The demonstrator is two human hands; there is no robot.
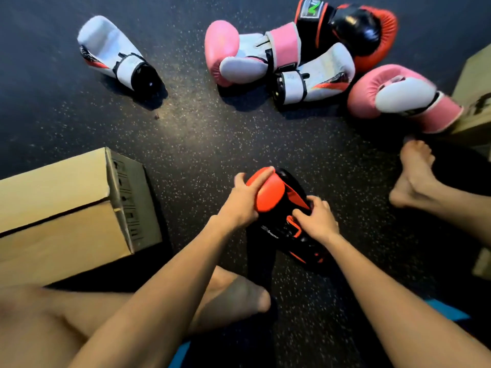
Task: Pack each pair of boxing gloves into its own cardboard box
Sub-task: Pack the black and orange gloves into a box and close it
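Note:
A red and black boxing glove lies on the dark floor right in front of me. My left hand grips its red padded end. My right hand holds the glove's black cuff at the strap. Its mate, another red and black glove, sits at the back right. A pink and white glove lies beside it, and a second pink glove leans against the right box. One white glove lies alone at the back left; another white glove rests in the pile.
A cardboard box lies on its side at my left. A second cardboard box stands at the right edge. My bare legs and right foot are stretched out on the speckled floor.

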